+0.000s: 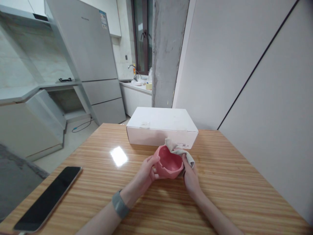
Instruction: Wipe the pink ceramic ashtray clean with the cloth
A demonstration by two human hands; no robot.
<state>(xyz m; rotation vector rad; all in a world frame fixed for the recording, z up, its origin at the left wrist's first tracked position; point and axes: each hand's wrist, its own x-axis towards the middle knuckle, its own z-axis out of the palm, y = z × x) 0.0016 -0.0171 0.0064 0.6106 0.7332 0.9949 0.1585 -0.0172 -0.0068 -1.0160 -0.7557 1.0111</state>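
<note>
A pink faceted bowl (168, 162) is tilted toward me just above the striped wooden table (234, 189). My left hand (146, 173) grips its left rim, fingers wrapped round the edge. My right hand (190, 176) is closed on a small beige cloth (179, 151), which drapes over the bowl's right rim. A grey band (120, 204) sits on my left wrist.
A white closed cardboard box (161, 126) lies on the table right behind the bowl. A dark phone (49, 197) rests near the table's left edge. A white wall runs along the right. A fridge (93, 58), counters and a sink stand beyond the table.
</note>
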